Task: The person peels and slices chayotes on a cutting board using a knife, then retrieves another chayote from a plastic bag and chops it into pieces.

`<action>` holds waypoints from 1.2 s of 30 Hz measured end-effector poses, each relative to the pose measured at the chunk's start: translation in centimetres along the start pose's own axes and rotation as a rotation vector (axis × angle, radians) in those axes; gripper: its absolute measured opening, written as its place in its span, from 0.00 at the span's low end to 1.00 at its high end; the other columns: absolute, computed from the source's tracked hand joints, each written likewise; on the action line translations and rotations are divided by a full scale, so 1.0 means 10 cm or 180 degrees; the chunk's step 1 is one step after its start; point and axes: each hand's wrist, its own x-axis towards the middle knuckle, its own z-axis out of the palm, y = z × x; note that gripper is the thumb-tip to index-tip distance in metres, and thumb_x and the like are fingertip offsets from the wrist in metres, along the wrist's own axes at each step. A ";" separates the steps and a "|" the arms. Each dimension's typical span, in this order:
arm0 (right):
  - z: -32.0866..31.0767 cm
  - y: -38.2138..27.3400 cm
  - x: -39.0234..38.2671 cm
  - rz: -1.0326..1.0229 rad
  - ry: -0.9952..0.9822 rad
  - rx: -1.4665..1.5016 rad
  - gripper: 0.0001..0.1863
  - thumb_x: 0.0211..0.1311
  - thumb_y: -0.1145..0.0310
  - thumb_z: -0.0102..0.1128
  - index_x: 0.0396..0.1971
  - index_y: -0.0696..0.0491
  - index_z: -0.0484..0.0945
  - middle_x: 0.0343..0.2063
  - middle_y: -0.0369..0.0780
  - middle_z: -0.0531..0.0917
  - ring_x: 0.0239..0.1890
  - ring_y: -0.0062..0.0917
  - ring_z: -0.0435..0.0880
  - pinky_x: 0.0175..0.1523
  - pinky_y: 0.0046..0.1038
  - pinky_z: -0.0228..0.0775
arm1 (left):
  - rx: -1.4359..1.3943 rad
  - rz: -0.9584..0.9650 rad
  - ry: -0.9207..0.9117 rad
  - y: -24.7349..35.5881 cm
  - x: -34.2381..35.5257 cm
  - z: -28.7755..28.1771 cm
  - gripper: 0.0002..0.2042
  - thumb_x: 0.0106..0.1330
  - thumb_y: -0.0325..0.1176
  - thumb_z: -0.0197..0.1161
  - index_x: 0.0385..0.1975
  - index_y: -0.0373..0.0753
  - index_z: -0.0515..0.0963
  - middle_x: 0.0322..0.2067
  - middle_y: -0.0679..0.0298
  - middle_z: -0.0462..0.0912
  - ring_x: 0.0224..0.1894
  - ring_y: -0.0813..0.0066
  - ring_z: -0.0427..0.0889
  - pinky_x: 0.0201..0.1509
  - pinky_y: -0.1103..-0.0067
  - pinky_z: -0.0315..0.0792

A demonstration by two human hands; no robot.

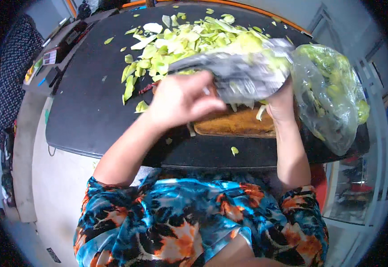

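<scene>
My right hand [282, 103] supports a broad, thin grey-and-white thing [247, 73], smeared by motion, so its kind is unclear. Its fingers are partly hidden by that thing. Pale green vegetable pieces [171, 46] lie in a heap behind it, and some show at its upper right. My left hand [183, 99] is at its left side, blurred, thumb and fingers pointing right; whether they grip anything is unclear. A dark red thing [147, 87] shows just left of that hand. Under both hands is a wooden cutting board [236, 127], with a few scraps at its far edge.
A clear plastic bag [332, 95] of green vegetables stands at the right of the black table [82, 107]. One small green piece [234, 151] lies near the front edge. At the left, a grey ledge [42, 82] carries small objects. A glass-panelled frame [350, 187] stands at the right.
</scene>
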 end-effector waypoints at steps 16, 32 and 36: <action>0.04 -0.13 0.09 -0.0635 0.0224 -0.1118 0.49 0.29 0.72 0.77 0.58 0.53 0.59 0.50 0.42 0.72 0.54 0.29 0.70 0.60 0.30 0.61 | -0.0405 -0.0652 0.0361 -0.02 0.04 0.02 0.17 0.56 0.45 0.64 0.24 0.37 0.69 0.15 0.59 0.68 0.18 0.64 0.70 0.24 0.73 0.66; 0.14 -0.23 -0.09 -0.0415 -0.0142 0.0008 0.53 0.26 0.71 0.77 0.59 0.55 0.55 0.52 0.41 0.70 0.55 0.28 0.69 0.60 0.31 0.63 | 0.0626 -0.1943 0.0362 -0.61 0.07 -0.09 0.20 0.63 0.51 0.56 0.28 0.36 0.75 0.18 0.53 0.77 0.23 0.55 0.78 0.29 0.66 0.69; 0.07 -0.20 -0.07 0.0243 -0.0421 0.0791 0.44 0.36 0.61 0.71 0.56 0.59 0.61 0.46 0.44 0.75 0.49 0.31 0.75 0.53 0.31 0.70 | 0.0747 -0.1773 0.0465 -0.55 0.08 -0.03 0.21 0.61 0.52 0.57 0.30 0.37 0.77 0.18 0.54 0.76 0.23 0.56 0.77 0.28 0.67 0.69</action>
